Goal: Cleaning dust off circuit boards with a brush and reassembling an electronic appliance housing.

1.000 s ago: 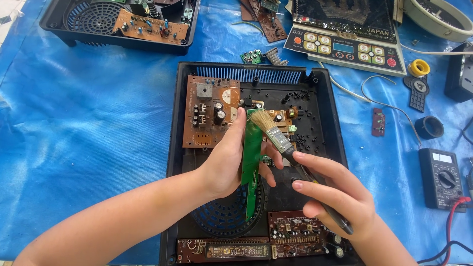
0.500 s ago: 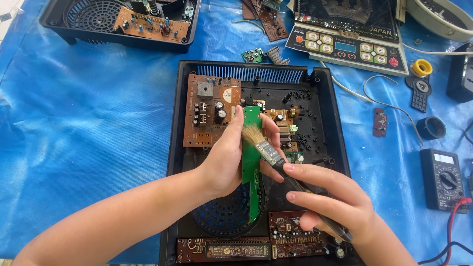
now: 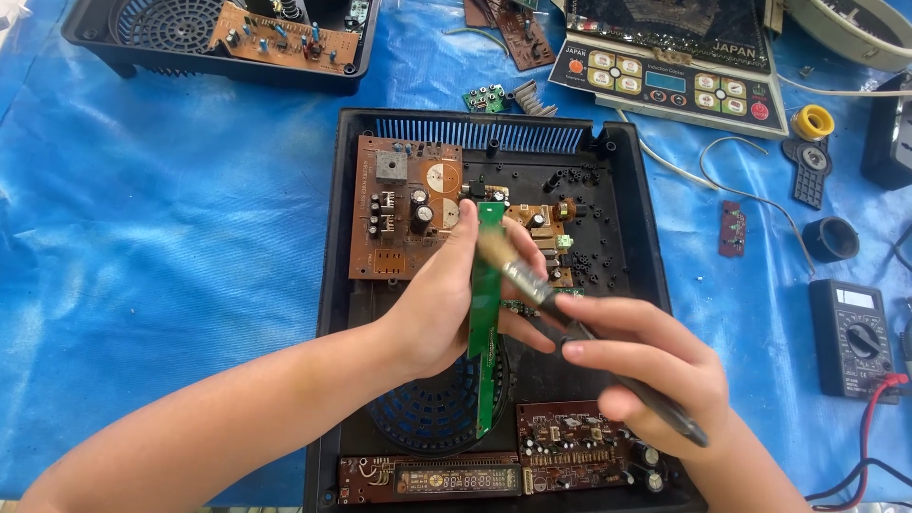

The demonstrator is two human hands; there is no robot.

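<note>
My left hand [image 3: 439,302] holds a long green circuit board [image 3: 486,323] upright on its edge over an opened black appliance casing [image 3: 330,285]. My right hand [image 3: 646,366] grips a paintbrush [image 3: 532,285] by its dark handle. The pale bristles rest against the upper part of the green board, close to my left fingers. Inside the casing lie a brown circuit board [image 3: 404,204] at the upper left, a round blue fan grille [image 3: 432,413] under the green board, and a display board [image 3: 446,478] along the near edge.
A blue tarp [image 3: 171,247] covers the work surface. A second black casing with a board [image 3: 237,38] sits at the far left. A control panel [image 3: 670,81], a yellow tape roll [image 3: 812,122], a small red board [image 3: 732,228] and a multimeter [image 3: 855,337] with red lead lie to the right.
The brush has slid leftward and down along the green board. My right hand has shifted slightly toward the board. My left hand keeps the same hold.
</note>
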